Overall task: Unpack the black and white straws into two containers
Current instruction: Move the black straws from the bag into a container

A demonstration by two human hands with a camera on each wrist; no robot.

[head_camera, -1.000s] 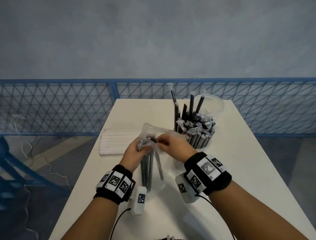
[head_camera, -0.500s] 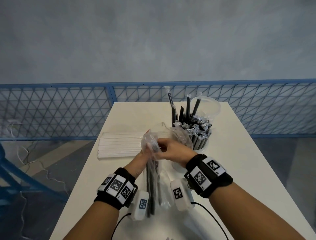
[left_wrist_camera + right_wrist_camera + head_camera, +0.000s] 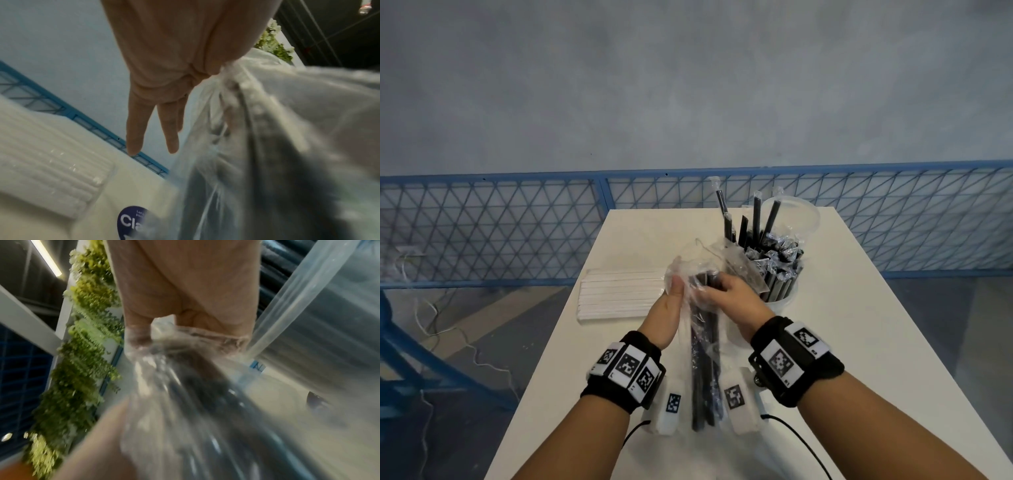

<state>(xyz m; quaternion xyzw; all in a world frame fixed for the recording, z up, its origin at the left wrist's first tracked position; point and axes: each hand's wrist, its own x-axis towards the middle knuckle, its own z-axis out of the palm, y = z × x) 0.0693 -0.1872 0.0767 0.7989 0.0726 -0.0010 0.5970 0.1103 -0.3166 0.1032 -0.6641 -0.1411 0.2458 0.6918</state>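
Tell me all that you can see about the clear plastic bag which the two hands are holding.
The clear plastic bag is thin, crinkled and see-through, long and narrow. It stands nearly upright above the white table, and black straws fill its lower part. Its top is bunched and loose. The left hand pinches the upper left side; the right hand grips the top from the right.

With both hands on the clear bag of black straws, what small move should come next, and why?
Probably draw the black straws out of the opened clear bag: left hand pinches the bag's edge, right hand grips the straws through the plastic, and the container stands just beyond.
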